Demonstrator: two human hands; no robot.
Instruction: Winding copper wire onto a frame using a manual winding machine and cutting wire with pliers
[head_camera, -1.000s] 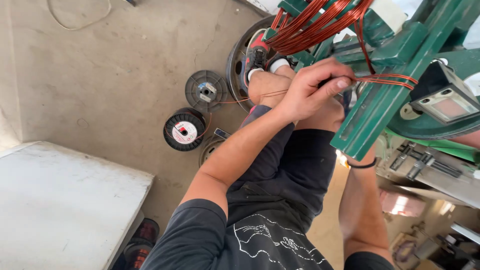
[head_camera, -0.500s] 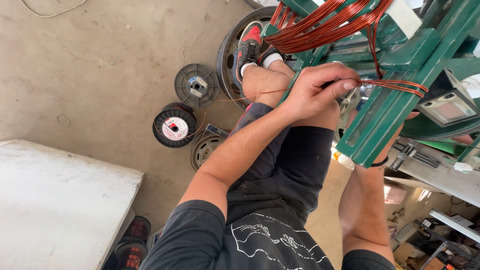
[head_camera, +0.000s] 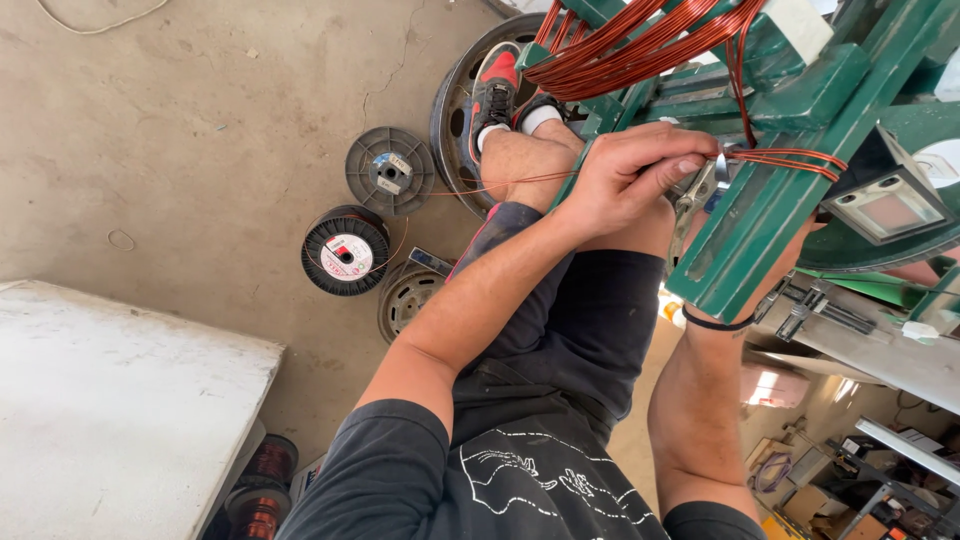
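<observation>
One copper wire (head_camera: 790, 158) beside left hand (head_camera: 630, 180)

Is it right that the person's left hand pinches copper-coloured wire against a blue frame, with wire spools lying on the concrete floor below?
Not quite: the frame is green, not blue, as the head view shows. The rest holds: the left hand pinches copper-coloured wire against it, and wire spools lie on the concrete floor below.
</observation>
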